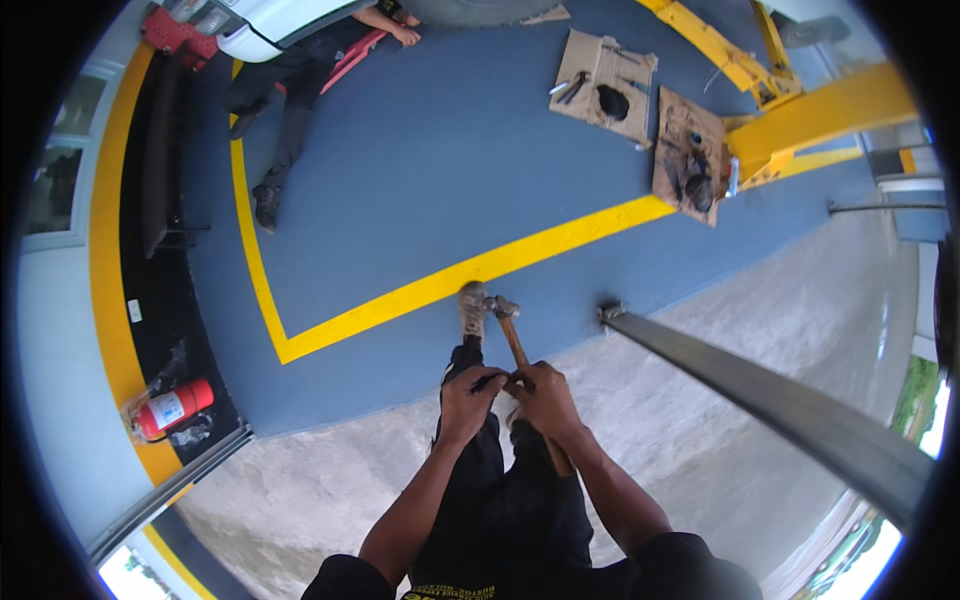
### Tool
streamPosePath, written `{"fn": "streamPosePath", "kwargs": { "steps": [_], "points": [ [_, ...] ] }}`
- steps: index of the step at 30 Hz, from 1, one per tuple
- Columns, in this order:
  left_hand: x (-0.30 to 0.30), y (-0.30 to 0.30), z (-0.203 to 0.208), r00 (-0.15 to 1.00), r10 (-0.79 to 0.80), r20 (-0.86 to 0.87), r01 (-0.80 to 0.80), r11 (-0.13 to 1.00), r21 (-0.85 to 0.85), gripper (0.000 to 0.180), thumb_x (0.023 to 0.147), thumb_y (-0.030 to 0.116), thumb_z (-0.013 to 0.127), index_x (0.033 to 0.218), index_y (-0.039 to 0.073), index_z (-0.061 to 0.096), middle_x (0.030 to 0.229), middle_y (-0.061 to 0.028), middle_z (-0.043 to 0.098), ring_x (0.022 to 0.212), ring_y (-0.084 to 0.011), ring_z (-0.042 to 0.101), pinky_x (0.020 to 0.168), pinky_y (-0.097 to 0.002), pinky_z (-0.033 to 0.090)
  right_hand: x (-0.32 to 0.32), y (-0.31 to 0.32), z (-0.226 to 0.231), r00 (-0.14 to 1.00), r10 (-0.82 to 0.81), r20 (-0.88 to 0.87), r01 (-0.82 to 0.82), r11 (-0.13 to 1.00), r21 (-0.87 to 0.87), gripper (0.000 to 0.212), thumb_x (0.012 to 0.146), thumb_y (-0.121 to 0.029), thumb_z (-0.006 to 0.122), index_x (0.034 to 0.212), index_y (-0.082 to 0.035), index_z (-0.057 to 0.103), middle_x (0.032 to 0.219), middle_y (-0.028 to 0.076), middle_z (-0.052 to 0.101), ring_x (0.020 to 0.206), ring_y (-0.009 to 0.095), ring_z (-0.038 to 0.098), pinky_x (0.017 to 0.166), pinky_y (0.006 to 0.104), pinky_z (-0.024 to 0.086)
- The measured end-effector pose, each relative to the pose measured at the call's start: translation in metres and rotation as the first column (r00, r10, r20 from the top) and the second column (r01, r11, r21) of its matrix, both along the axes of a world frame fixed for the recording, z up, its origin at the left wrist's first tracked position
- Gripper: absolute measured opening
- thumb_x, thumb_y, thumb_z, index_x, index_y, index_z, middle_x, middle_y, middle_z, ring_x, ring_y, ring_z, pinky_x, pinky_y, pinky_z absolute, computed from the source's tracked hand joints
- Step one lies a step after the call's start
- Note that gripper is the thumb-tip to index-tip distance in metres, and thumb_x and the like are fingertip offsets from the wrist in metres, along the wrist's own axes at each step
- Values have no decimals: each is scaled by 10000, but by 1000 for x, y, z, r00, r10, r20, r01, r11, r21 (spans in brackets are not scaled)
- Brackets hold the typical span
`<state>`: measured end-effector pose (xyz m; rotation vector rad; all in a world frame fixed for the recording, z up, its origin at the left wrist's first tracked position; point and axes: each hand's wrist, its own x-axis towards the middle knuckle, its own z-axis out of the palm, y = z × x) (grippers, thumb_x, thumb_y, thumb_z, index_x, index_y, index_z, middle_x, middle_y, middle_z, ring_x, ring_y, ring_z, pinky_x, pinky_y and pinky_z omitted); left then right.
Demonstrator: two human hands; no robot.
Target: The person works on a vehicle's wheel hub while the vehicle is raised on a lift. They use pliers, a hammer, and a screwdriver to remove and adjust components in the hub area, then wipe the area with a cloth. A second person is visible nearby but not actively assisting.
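Observation:
In front of my body, my right hand [545,398] is closed on a hammer [515,342]. The hammer has a wooden handle and a dark metal head that points away from me, near my left shoe. Its handle runs under my palm and comes out below the wrist. My left hand [466,407] is beside it, with fingers bent and pressed together. The fingertips of both hands meet next to the handle. Whether something small is pinched between them, I cannot make out.
A metal post [740,400] slants across the right. Cardboard sheets [640,75] with tools lie far right, beside a yellow lift arm [820,118]. A red fire extinguisher [175,409] is at left. Another person's legs [292,135] extend from under a white vehicle [290,22].

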<state>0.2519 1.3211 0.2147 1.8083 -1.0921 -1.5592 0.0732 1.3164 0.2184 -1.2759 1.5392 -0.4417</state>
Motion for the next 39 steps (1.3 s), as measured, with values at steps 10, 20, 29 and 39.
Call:
{"fn": "streamPosePath", "kwargs": {
  "steps": [10,20,29,39],
  "points": [
    [31,-257,-37,603,564,-564,-257,807,532,611,1105,502,618,1445,1,538,1218,-134,706,1089,-235,716,872,-370,584,58,-244,30,993,46,107,-71,968,241,233,955,-187,821,1082,2,770,999,174,743,885,272,736,827,398,570],
    [28,-533,-67,351,812,-467,-452,584,675,182,1147,268,561,1161,87,576,861,-12,536,692,-109,502,664,-294,496,-13,-523,68,945,-297,136,293,955,55,193,996,-130,813,1095,22,747,984,44,770,942,98,686,878,283,557],
    [-47,-778,-137,386,817,-428,-468,574,672,197,1134,272,569,1081,83,581,832,-7,535,668,-104,507,615,-294,479,-100,-876,-8,891,-209,404,263,961,-83,339,1007,-98,752,1307,44,680,938,74,739,844,129,683,754,301,531],
    [-131,-988,-311,399,812,-426,-443,578,685,127,1114,204,567,1092,80,545,830,-26,544,662,-112,510,585,-287,456,-135,-1129,-193,793,-166,586,337,921,-195,245,1033,-145,750,1241,-16,755,1049,57,777,961,145,719,848,285,522]
  ]
}}
